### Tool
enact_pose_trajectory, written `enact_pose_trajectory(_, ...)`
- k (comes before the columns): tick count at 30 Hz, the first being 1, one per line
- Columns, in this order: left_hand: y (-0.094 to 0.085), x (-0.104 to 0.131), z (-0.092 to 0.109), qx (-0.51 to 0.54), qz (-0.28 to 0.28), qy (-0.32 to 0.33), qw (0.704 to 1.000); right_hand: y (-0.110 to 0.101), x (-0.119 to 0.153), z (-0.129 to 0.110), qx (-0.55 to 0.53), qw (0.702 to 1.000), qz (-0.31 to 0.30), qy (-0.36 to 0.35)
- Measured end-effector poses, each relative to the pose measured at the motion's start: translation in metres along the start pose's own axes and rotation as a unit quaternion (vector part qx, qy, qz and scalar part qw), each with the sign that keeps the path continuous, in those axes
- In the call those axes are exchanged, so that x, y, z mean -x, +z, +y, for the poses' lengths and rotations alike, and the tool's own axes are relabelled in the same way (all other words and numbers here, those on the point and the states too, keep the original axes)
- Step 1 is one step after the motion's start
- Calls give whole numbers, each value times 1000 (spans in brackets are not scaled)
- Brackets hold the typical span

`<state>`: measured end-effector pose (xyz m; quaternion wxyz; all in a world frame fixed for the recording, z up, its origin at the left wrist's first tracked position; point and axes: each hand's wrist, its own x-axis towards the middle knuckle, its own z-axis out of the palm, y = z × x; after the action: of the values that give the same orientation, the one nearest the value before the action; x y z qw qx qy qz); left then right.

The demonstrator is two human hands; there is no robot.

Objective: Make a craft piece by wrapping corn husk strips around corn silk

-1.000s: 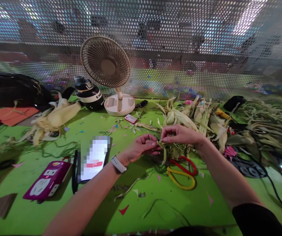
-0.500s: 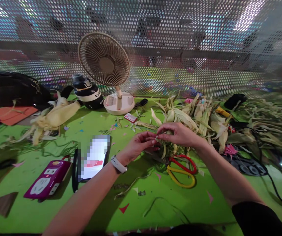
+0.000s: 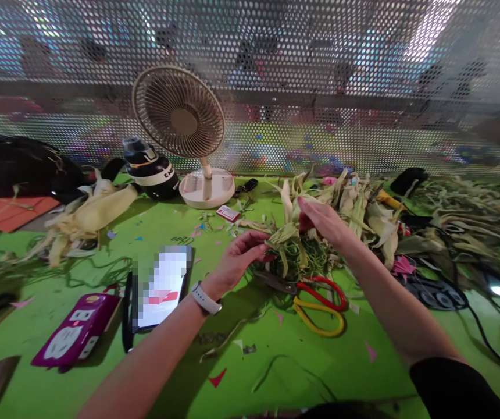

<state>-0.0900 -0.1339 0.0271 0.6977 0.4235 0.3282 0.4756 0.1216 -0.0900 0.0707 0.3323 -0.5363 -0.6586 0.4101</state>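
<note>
My left hand (image 3: 246, 251), with a pale watch on the wrist, pinches the left end of a green-yellow corn husk (image 3: 284, 235) between thumb and fingers. To its right, my right hand (image 3: 323, 220) has its fingers closed over husk at the edge of the pile; its fingertips are partly hidden. Thin green strands (image 3: 304, 256) lie tangled beneath the hands. Just below them, scissors with one red and one yellow handle (image 3: 320, 331) rest on the green table, blades pointing left. More dried husks (image 3: 357, 201) are heaped behind my right hand.
A fan (image 3: 206, 189) and a black bottle (image 3: 153, 174) stand at the back before a perforated metal screen (image 3: 276, 110). At left are a phone (image 3: 163, 297), a purple power strip (image 3: 78, 329) and a husk bundle (image 3: 102, 212). Black cables (image 3: 479, 326) run along the right.
My hands, close together before, have moved apart: the right one went up and back, the left slightly left. The husk now shows between them, and the scissor blades are more visible.
</note>
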Motion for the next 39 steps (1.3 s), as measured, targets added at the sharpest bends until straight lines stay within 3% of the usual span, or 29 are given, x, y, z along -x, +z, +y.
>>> enact_pose_trajectory(2,1,0,0,-2,1,0,1000,5,1,-2,-65,995,-44,59)
enact_pose_trajectory(5,1,0,-2,-11,10,2,1000,17,3,-4,-98,989,-79,72)
enact_pose_trajectory(10,2,-2,-4,-20,20,-16,999,31,7,-1,-44,999,17,-14)
enact_pose_trajectory(14,4,-1,-1,-24,-8,-32,999,28,6,1,-45,993,86,-67)
enact_pose_trajectory(21,-4,8,39,-121,-34,-1,992,1,3,-2,-44,978,167,-117)
enact_pose_trajectory(24,-11,9,47,-144,-103,-46,983,4,8,-5,-33,979,142,-140)
enact_pose_trajectory(28,-3,9,35,-63,-153,-110,980,23,16,-5,2,981,54,-184)
enact_pose_trajectory(32,15,8,20,-101,-83,-78,988,33,16,-2,65,975,62,-201)
enact_pose_trajectory(35,16,7,17,-162,-34,-23,986,31,14,-2,93,973,77,-195)
enact_pose_trajectory(39,10,7,16,-192,-18,12,981,23,14,-8,15,986,-4,-167)
